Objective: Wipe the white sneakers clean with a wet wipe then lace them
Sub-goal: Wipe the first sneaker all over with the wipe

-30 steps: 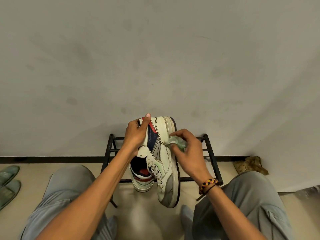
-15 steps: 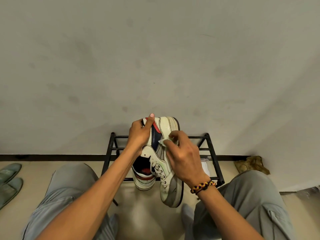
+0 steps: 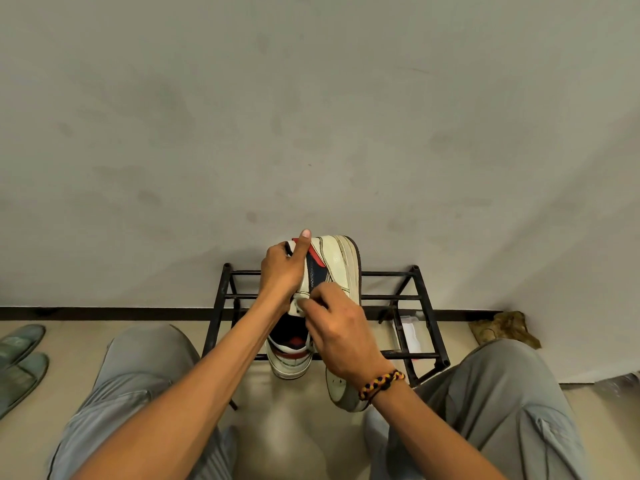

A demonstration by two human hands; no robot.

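A black metal shoe rack (image 3: 429, 308) stands against the stained grey wall (image 3: 311, 116) in front of me, with a white packet (image 3: 410, 332) lying on its lower right rails. A pair of green slippers (image 3: 20, 358) sits on the beige floor (image 3: 294, 445) at far left. A crumpled brown rag (image 3: 504, 329) lies by the black skirting strip (image 3: 104, 312) at right. My grey trousers (image 3: 502, 410) frame the lower view.

head cam | one view, worn high | faces forward-down at wall (image 3: 311, 116) and shoe rack (image 3: 426, 306) | close over knees
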